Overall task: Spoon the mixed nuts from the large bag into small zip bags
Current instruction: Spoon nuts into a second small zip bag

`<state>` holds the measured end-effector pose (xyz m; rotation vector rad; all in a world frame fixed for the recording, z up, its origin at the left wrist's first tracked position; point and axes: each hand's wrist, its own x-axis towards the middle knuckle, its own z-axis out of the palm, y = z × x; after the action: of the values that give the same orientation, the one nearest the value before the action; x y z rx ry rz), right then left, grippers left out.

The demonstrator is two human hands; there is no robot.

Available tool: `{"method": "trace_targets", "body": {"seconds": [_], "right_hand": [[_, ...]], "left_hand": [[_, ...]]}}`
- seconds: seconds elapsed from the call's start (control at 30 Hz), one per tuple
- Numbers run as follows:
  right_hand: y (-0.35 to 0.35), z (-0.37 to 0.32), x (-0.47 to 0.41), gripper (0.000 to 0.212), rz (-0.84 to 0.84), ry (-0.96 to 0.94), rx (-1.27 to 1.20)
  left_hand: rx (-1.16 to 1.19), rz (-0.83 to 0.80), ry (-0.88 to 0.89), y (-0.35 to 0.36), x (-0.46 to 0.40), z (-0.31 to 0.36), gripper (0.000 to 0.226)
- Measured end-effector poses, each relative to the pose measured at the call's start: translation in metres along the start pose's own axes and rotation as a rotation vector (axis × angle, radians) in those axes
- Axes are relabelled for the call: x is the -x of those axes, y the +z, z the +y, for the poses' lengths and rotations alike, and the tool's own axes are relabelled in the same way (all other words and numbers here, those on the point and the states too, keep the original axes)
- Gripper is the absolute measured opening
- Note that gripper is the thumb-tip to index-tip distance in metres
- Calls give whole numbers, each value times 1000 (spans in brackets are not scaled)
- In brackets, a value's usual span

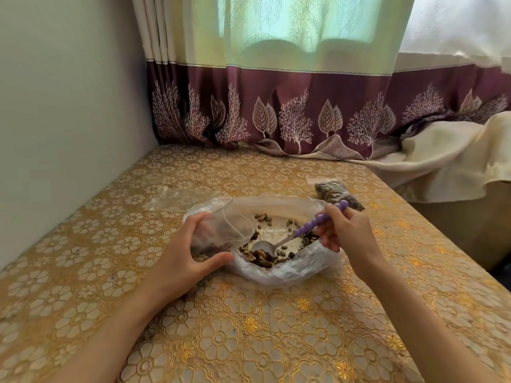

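The large clear bag (279,272) lies open in the middle of the table, with mixed nuts (262,257) scattered inside it. My left hand (185,255) grips a small zip bag (218,233) at the large bag's left rim; a few nuts show through its bottom. My right hand (345,230) pinches the purple handle of a spoon (304,230). The spoon's metal bowl rests among the nuts near the front of the large bag.
A filled small zip bag (338,195) lies behind my right hand. An empty flat zip bag (179,199) lies at the back left. The gold floral tablecloth (249,327) meets a wall on the left and a purple curtain (304,111) behind.
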<state>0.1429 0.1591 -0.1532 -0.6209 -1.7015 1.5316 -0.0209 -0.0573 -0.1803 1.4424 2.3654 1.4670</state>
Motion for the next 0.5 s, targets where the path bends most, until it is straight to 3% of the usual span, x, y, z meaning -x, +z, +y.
{"method": "trace_targets", "body": {"seconds": [0.23, 0.5], "right_hand": [[4, 3, 1, 31, -2, 171, -34], [0, -2, -2, 30, 106, 175, -128]], "left_hand": [[30, -3, -19, 0, 2, 0, 74], [12, -36, -16, 0, 0, -2, 83]]}}
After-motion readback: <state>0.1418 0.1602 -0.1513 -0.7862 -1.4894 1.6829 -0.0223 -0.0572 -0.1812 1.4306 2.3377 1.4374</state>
